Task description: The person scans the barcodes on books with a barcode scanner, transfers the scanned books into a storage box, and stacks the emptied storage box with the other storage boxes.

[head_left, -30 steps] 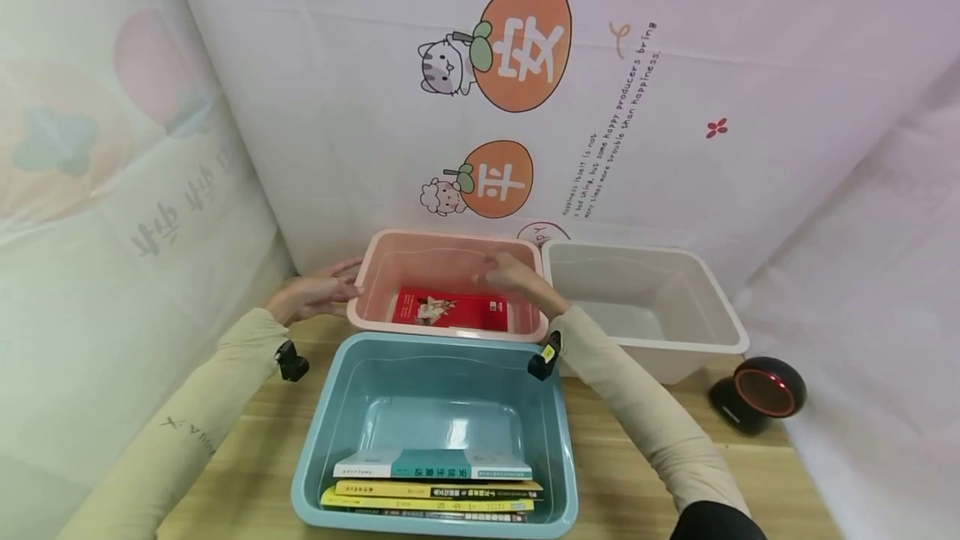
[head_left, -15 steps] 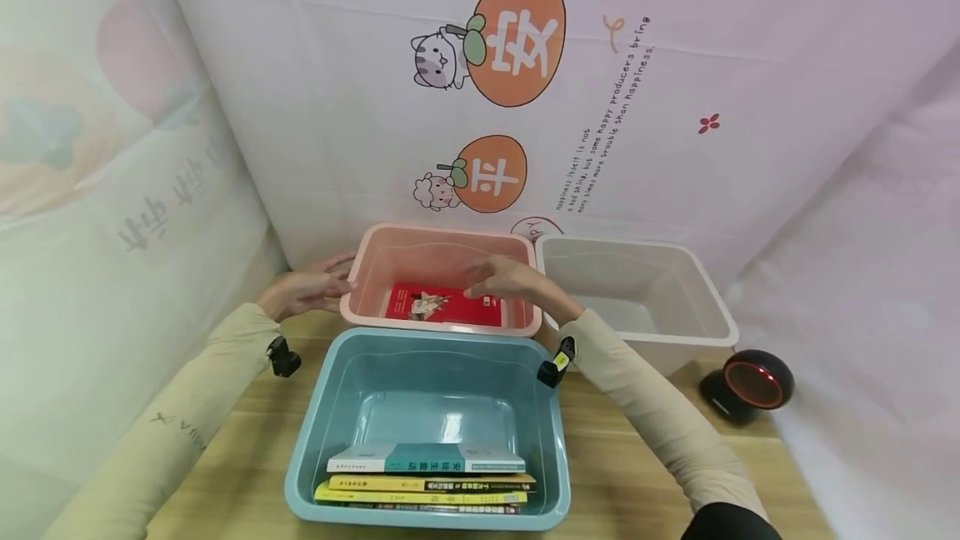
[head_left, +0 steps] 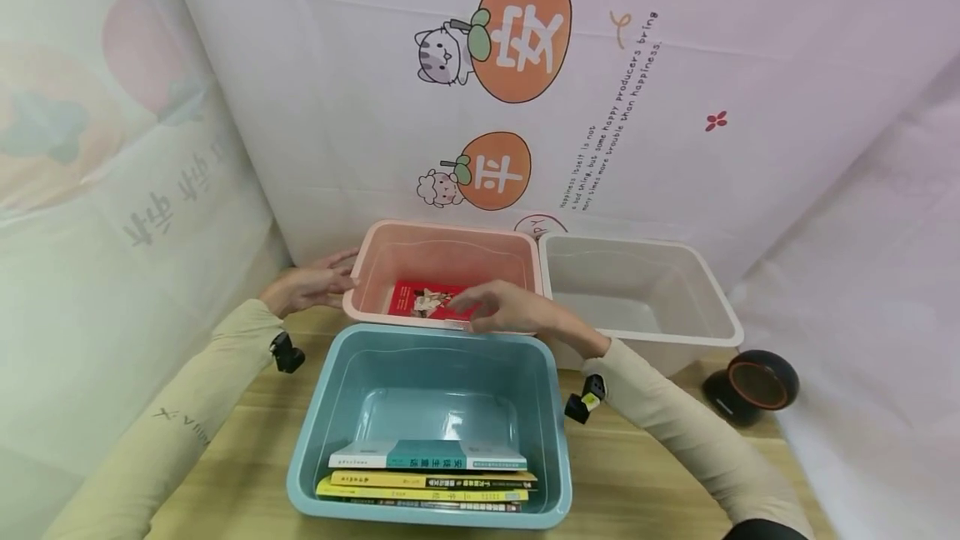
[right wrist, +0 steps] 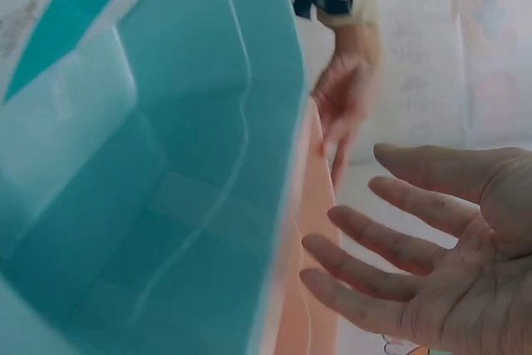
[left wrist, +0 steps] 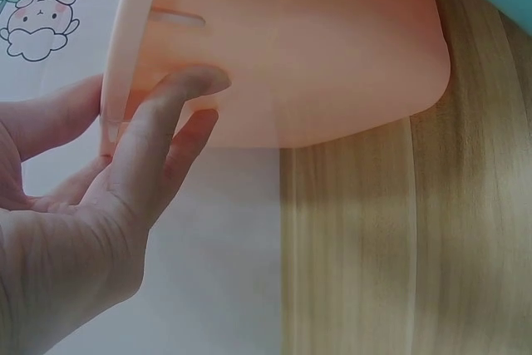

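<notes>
Wooden table [head_left: 225,473], three bins. Left hand [head_left: 311,286], fingers relaxed, rests against the pink bin [head_left: 375,261]; right hand [head_left: 502,311] hovers unclenched, holding nothing, above its near rim, red book [head_left: 420,300] inside.

Books [head_left: 427,477] lie in the near tub [head_left: 322,407]; two tubs [head_left: 450,233] [head_left: 720,307] stand side by side behind it.

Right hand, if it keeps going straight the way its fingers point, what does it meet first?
Probably nothing solid soon. The right hand hovers empty over the pink bin's near rim, fingers pointing left across it; the left hand at the far wall would likely come first, though depth is unclear.
</notes>
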Demonstrator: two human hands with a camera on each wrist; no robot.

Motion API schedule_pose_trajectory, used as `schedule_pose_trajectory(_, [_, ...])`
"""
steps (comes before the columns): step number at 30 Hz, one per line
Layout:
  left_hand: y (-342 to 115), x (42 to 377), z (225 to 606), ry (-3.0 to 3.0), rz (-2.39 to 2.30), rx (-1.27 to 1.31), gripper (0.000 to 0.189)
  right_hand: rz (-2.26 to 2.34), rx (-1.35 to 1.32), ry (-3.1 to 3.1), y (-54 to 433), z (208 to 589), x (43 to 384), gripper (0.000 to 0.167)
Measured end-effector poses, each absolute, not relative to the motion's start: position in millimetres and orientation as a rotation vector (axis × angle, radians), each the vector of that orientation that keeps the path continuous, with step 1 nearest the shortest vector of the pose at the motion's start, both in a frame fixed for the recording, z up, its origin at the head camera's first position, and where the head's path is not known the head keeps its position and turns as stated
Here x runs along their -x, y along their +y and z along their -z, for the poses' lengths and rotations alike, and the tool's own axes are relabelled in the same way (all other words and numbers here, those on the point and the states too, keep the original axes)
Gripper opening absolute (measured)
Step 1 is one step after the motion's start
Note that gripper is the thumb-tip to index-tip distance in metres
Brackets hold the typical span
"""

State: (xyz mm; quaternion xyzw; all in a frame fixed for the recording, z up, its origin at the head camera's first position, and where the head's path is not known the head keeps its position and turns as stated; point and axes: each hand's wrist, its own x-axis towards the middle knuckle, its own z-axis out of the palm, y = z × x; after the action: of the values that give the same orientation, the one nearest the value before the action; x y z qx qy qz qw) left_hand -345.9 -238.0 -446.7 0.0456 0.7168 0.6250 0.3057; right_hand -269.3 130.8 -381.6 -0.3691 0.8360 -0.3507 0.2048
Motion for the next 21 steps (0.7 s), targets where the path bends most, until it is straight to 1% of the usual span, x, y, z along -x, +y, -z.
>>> schedule_pose_trajectory(4, [-238.7,345.7,446.7,1.917,-1.640,-0.127,0.084,0.916,1.139,2.277,134.4,383.5,252.9,0.045])
schedule_pose_trajectory(8, [-238.3,346.8,444.1,1.934,-1.621,-0.151,0.086,0.699,1.186,2.255,142.7,385.6,243.3,0.046])
schedule_pose_trajectory(12, [-238.7,347.1,442.1,1.944,-1.607,-0.148,0.086,0.531,1.196,2.192,149.1,389.4,234.3,0.047])
schedule_pose_trajectory(21, [-240.0,345.3,442.9,1.923,-1.620,-0.145,0.085,0.462,1.134,1.994,149.4,406.8,216.1,0.045])
